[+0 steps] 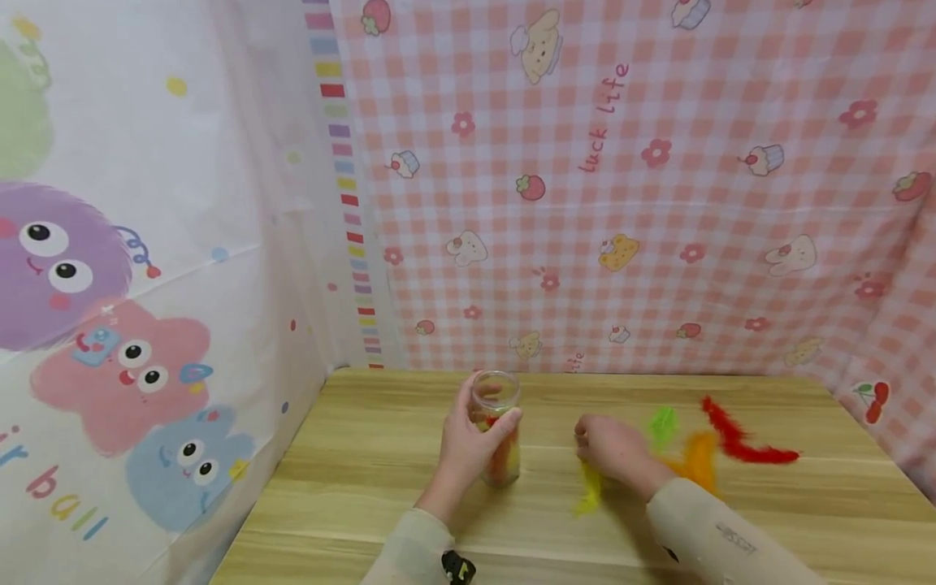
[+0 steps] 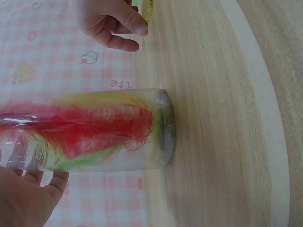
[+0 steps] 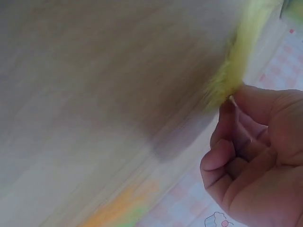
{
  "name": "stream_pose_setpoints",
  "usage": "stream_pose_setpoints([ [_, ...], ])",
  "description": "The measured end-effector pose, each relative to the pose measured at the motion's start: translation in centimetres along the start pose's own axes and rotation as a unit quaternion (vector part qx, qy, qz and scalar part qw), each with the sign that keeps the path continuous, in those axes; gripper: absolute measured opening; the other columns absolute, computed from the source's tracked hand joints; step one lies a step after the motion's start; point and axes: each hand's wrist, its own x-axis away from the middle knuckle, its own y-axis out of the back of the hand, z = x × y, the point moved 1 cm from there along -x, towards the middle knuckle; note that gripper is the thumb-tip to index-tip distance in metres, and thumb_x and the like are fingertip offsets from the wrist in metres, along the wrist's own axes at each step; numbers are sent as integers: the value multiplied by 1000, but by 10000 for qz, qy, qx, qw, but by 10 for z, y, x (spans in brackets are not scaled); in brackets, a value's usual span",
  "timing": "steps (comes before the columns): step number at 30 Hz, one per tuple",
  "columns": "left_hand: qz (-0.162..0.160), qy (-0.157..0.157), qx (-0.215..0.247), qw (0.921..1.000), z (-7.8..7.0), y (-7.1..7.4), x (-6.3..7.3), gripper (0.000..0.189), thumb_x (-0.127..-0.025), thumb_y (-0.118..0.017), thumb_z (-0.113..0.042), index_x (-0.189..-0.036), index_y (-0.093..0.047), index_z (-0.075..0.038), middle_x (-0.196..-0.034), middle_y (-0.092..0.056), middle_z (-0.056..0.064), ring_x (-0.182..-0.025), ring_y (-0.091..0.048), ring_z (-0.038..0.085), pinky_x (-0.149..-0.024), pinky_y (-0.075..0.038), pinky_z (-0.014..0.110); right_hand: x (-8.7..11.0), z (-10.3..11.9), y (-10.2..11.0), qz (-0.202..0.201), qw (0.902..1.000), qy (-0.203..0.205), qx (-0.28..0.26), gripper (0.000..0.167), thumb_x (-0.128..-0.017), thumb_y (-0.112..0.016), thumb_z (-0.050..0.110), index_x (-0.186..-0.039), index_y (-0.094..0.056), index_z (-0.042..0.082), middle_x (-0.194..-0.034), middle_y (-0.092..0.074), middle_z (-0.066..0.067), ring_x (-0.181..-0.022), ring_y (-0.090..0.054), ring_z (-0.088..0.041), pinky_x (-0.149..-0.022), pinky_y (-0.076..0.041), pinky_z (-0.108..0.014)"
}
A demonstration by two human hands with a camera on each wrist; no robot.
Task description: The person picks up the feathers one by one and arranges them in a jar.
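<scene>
A clear open-topped jar (image 1: pixel 512 467) stands upright on the table with red, yellow and green feathers (image 2: pixel 104 125) inside. My left hand (image 1: pixel 471 435) grips it near the top, the thumb across its front. To the right of the jar, my right hand (image 1: pixel 614 447) pinches one end of a yellow feather (image 3: pixel 241 52) between thumb and fingertips. The feather's other end hangs toward the near side of the table in the head view. In the right wrist view, the remaining fingers are curled in below the pinch.
Right of my right hand lie a green feather (image 1: pixel 663 426), an orange feather (image 1: pixel 700 463) partly hidden by the wrist, and a curved red feather (image 1: pixel 742 439). A pink checked cloth (image 1: pixel 570 211) hangs behind the wooden table (image 1: pixel 366 455); a white printed cloth (image 1: pixel 241 325) hangs at the left.
</scene>
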Motion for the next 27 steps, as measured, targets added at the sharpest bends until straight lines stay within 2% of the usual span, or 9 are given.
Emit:
stream_pose_setpoints([
  [6, -23, -3, 0, 10000, -1, 0, 0, 70, -93, -85, -39, -152, -49, -31, -142, -68, -3, -112, -63, 17, -97, -50, 41, 1, 1, 0, 242, 9994, 205, -123, 17, -98, -74, 10, -115, -73, 5, -112, -77, -12, -105, -73, -30, -95, -59, -53],
  [11, 15, -45, -20, 10000, 0, 0, 0, 68, -94, -84, -39, -152, -49, -32, -141, -68, -6, -112, -63, 17, -97, -50, 40, 3, 1, 6, 42, 9982, 568, -208, 19, -102, -66, 7, -119, -72, 0, -117, -78, -18, -112, -73, -38, -100, -58, -56],
  [13, 11, -64, -21, 10000, 0, -1, 0, 69, -94, -84, -38, -153, -49, -30, -140, -69, -5, -112, -63, 17, -97, -50, 40, 4, 5, 13, -115, 9965, 750, -359, 16, -105, -63, 7, -116, -73, 0, -115, -78, -16, -108, -75, -36, -96, -60, -54],
  [17, 8, -57, -12, 10000, 1, -2, 0, 70, -93, -84, -37, -153, -49, -29, -141, -69, -2, -113, -63, 17, -98, -50, 41, 5, 12, 30, -260, 9916, 750, -1024, 19, -109, -58, 10, -115, -74, 3, -112, -78, -12, -101, -74, -26, -86, -61, -45],
  [19, 9, -41, -25, 10000, 2, -2, -1, 72, -93, -85, -38, -154, -48, -28, -141, -69, -3, -113, -63, 16, -98, -50, 40, 5, 15, 38, -317, 9866, 675, -1448, 21, -111, -57, 13, -117, -75, 3, -110, -77, -13, -93, -70, -22, -78, -59, -41],
  [23, -25, -45, -34, 10000, 2, -2, -1, 73, -93, -85, -38, -154, -49, -24, -140, -69, -5, -113, -63, 16, -98, -50, 39, 8, 24, 58, -552, 9728, 658, -2152, 23, -112, -58, 19, -118, -74, 3, -116, -77, -15, -88, -64, -16, -73, -52, -33],
  [27, -63, -81, -13, 9999, 2, -2, -1, 71, -93, -85, -37, -153, -50, -26, -140, -69, -2, -113, -64, 17, -98, -50, 39, 15, 41, 86, -1116, 9548, 891, -2605, 21, -110, -62, 21, -118, -74, 5, -115, -79, -12, -91, -67, -15, -74, -53, -28],
])
